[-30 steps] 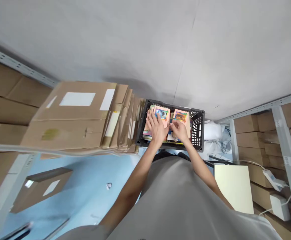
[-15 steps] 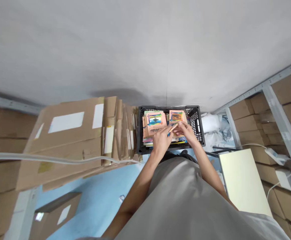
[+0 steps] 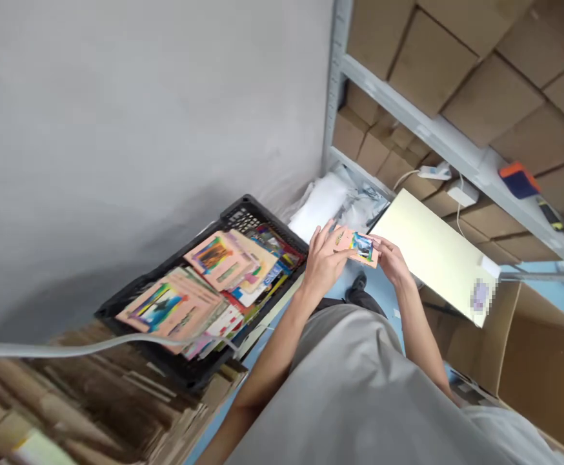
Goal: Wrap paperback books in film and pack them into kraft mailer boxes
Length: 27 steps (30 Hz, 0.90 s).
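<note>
A small pink booklet (image 3: pixel 365 250) with a colourful picture on its cover is held between both hands, in front of the body. My left hand (image 3: pixel 324 259) grips its left side, thumb across the cover. My right hand (image 3: pixel 391 259) has its fingers closed on the right edge. To the left, a black plastic crate (image 3: pixel 166 266) holds stacks of booklets. Among them are a pink booklet with a blue picture (image 3: pixel 163 310) and another with an orange picture (image 3: pixel 217 255).
A pale yellow board (image 3: pixel 427 248) is right of my hands, with an open cardboard box (image 3: pixel 543 368) beyond. Shelves of cartons (image 3: pixel 437 64) stand at upper right. Flattened cardboard (image 3: pixel 93 413) and a white cable (image 3: pixel 69 349) are at lower left.
The view has turned right, so the crate now appears at left. Both hands have left the crate with the booklet, whose cover now faces the camera.
</note>
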Each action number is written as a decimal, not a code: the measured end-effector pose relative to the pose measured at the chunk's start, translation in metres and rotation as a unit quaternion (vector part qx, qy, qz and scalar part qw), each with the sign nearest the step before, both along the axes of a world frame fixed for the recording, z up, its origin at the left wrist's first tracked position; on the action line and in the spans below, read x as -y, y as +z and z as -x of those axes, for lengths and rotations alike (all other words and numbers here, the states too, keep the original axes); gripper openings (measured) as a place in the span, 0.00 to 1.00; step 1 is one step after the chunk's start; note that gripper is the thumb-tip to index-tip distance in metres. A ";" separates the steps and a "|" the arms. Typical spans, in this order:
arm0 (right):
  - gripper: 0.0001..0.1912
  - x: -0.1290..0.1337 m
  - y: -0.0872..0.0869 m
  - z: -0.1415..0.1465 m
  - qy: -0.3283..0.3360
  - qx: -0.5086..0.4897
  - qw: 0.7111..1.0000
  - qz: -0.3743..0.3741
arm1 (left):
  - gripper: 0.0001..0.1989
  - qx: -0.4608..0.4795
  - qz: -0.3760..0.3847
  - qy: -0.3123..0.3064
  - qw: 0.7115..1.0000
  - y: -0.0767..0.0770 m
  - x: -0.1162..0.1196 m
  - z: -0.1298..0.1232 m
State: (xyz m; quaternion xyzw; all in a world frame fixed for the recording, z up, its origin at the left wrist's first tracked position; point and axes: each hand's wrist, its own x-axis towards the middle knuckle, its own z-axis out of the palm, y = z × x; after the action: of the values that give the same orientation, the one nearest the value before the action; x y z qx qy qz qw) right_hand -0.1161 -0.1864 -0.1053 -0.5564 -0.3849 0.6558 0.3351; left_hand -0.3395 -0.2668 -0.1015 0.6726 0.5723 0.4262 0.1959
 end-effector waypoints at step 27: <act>0.24 -0.047 0.029 -0.297 -0.169 -0.010 0.979 -0.110 | 0.21 0.400 0.287 -0.109 0.863 0.011 -0.195 -0.345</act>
State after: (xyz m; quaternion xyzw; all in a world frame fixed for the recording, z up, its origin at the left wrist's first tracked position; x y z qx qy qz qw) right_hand 0.1810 -0.1390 -0.0758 -0.5664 -0.3520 0.5490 0.5039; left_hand 0.0056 -0.0722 -0.0905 0.4165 0.4646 0.4515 0.6378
